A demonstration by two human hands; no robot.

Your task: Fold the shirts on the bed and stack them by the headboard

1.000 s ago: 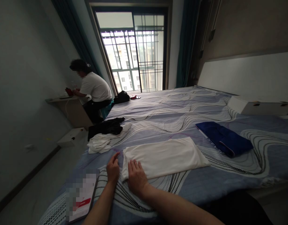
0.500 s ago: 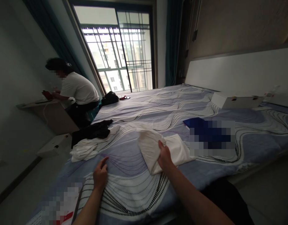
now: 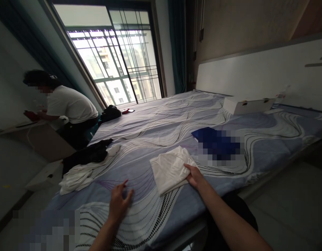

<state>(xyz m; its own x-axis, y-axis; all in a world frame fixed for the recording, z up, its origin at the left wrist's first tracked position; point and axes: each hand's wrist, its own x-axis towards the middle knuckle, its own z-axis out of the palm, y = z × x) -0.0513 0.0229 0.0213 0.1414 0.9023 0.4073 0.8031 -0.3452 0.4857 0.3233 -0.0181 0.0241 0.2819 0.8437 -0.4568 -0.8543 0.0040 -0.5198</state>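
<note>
A white garment (image 3: 171,169), folded into a rough square, lies on the patterned bedsheet (image 3: 147,205) in front of me. My right hand (image 3: 194,175) grips its right edge, with the thumb on top and the other fingers mostly hidden beneath. Left of the garment and apart from it, my left hand (image 3: 120,200) hovers over the sheet, fingers spread and holding nothing. Just past the garment's right corner is a dark blue folded item (image 3: 215,143), partly blurred out.
Crumpled white clothing (image 3: 77,177) and black clothing (image 3: 87,153) lie at the bed's left edge. A white box (image 3: 246,105) stands near the headboard (image 3: 236,73), with a bottle (image 3: 280,97) beside it. Another person (image 3: 69,104) sits at a desk (image 3: 43,139) on the left.
The garment's raised left part has come down, and it now lies flat in a square. My right hand has shifted to its right edge. My left hand's fingers have spread. The view has turned right.
</note>
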